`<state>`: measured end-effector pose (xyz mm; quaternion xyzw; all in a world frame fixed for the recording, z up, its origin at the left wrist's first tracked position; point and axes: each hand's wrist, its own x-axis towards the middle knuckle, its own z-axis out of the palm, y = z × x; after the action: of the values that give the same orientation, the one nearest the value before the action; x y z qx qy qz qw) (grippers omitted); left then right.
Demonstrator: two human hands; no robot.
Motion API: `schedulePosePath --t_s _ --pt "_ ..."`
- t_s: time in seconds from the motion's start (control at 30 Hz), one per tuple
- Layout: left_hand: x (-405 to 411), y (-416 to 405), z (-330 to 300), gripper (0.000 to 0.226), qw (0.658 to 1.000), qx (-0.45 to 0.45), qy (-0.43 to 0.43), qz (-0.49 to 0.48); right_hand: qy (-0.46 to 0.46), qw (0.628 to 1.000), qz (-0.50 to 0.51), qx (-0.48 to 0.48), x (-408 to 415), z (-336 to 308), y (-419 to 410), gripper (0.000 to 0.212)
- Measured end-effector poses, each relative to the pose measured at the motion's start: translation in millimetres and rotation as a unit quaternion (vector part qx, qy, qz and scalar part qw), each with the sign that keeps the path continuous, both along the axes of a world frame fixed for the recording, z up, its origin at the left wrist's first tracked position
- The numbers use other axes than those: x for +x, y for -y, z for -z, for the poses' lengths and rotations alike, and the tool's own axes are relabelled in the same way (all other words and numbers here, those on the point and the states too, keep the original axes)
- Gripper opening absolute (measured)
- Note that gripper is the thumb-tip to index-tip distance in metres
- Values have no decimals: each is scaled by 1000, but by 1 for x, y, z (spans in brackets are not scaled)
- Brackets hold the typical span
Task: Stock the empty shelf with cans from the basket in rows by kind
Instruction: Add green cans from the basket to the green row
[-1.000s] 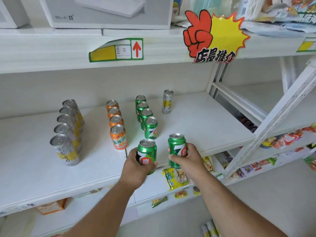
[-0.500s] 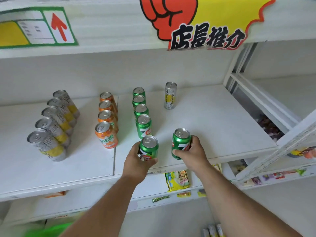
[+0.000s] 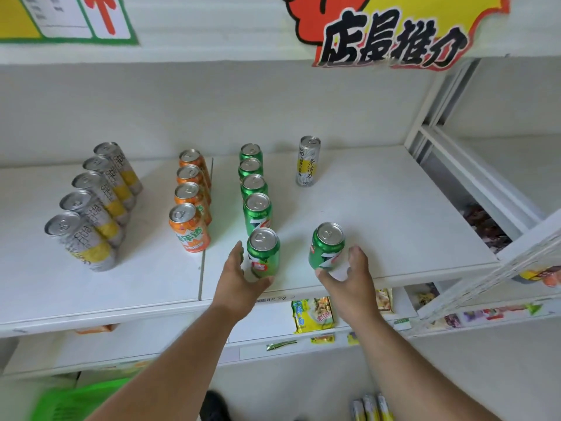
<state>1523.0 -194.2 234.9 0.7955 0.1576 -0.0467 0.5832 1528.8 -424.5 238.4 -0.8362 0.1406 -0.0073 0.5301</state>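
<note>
Two green cans stand near the front edge of the white shelf (image 3: 379,238). The left green can (image 3: 263,252) closes a row of green cans (image 3: 253,189). My left hand (image 3: 239,281) cups it loosely, thumb straight along its left side. The right green can (image 3: 328,246) stands alone, apart from the row. My right hand (image 3: 353,278) is spread behind it, with a gap between palm and can. Further left run a row of orange cans (image 3: 189,208) and a row of silver-and-yellow cans (image 3: 91,205). One tall silver-and-yellow can (image 3: 308,161) stands at the back.
A blurred green basket (image 3: 76,399) lies at the bottom left on the floor. Snack packets (image 3: 312,314) fill the lower shelf. A white slanted frame (image 3: 498,268) crosses at the right. A red-and-yellow sign (image 3: 391,34) hangs from the shelf above.
Both hands have loosened from the two green cans, which now stand on the shelf. The camera has moved closer and tilted down.
</note>
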Motion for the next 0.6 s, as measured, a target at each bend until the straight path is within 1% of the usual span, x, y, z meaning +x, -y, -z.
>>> schedulePosePath --t_s 0.07,0.1,0.13,0.17,0.2,0.27,0.3,0.37,0.47,0.6 --pt "-7 -4 -1 99 1000 -12 -8 -16 85 996 35 15 -31 -2 -13 58" --pt "-9 -5 -1 92 1000 -16 -5 -21 114 993 27 23 -42 -2 -21 48" --pt "-10 -5 -1 85 1000 -15 -4 -25 116 993 5 38 -48 -2 -31 41" --pt "-11 -5 -1 79 999 -15 -3 -28 91 994 -25 55 -50 -3 -39 36" --pt "-11 -5 -3 73 999 -14 -1 -30 51 994 -59 73 -48 -6 -47 35" --pt "-9 -3 -9 65 999 -20 8 -29 -31 988 -118 94 -36 -14 -61 42" --pt "-7 -2 -11 63 999 -20 16 -24 -47 985 -137 98 -29 -18 -65 46" --pt "-5 0 -16 59 999 -11 33 -4 -55 979 -161 108 -17 -22 -72 48" --pt "-6 3 -21 56 999 -3 42 21 -62 974 -183 116 -6 -20 -79 45" --pt "-13 5 -19 69 999 -4 38 32 -66 974 -176 125 4 -20 -82 46"
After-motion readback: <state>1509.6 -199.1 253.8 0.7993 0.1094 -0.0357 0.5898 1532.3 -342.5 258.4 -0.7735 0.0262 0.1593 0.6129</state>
